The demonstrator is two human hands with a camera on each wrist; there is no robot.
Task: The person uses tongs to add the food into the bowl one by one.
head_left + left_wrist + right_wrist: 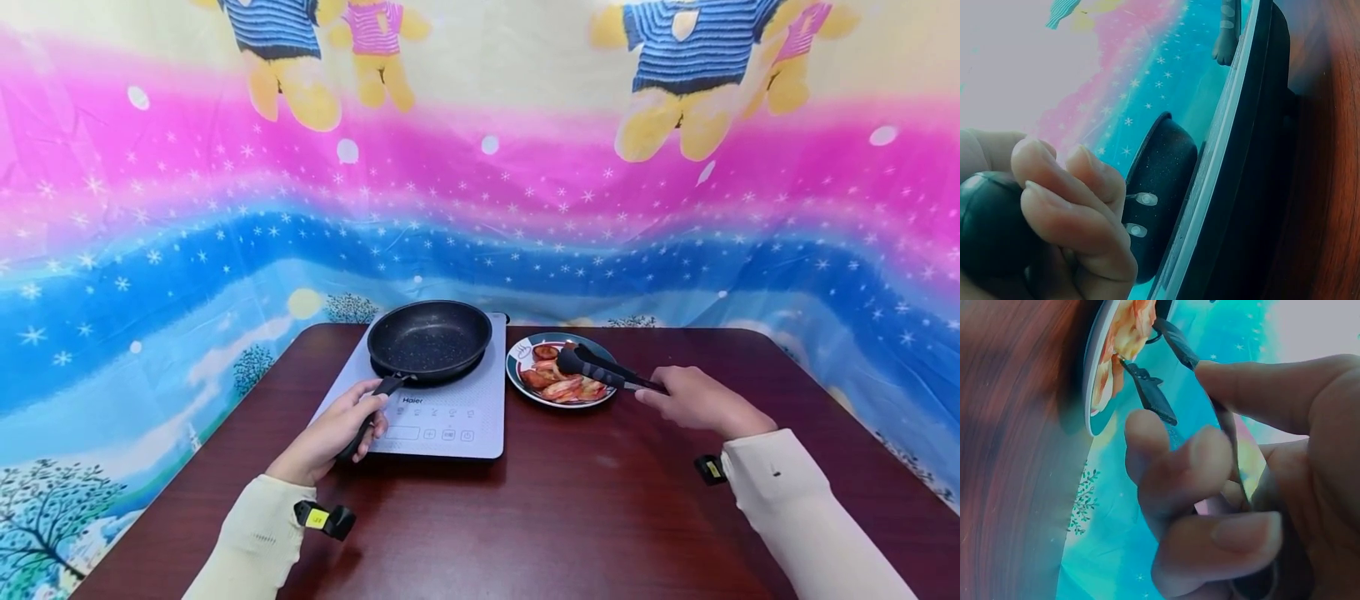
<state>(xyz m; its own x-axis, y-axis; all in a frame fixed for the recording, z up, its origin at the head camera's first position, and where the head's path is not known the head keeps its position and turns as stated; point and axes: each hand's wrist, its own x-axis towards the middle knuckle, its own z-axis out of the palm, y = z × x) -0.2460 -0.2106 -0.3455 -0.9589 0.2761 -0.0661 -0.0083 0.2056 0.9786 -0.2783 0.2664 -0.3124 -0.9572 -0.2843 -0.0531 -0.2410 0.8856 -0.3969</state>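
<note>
A black speckled frying pan (431, 337) stands on a white induction cooker (483, 417) marked Haier. My left hand (337, 429) grips the pan's handle, its fingers curled round it; the handle's rounded end (994, 225) shows in the left wrist view. To the right, a plate (514, 383) bears reddish-yellow pieces of food (562, 390), perhaps cooked meat or shrimp. My right hand (693, 398) holds black-tipped tongs (600, 367) over the plate. In the right wrist view the tongs' tips (1154, 394) are spread apart, at or against the food; firm contact cannot be told.
The dark reddish-brown wooden table (555, 517) carries the cooker and the plate towards its far edge. Behind it hangs a printed cloth backdrop (487, 192) with bears and snowflakes. Black wrist straps with yellow labels (318, 519) sit on both cream sleeves (780, 475).
</note>
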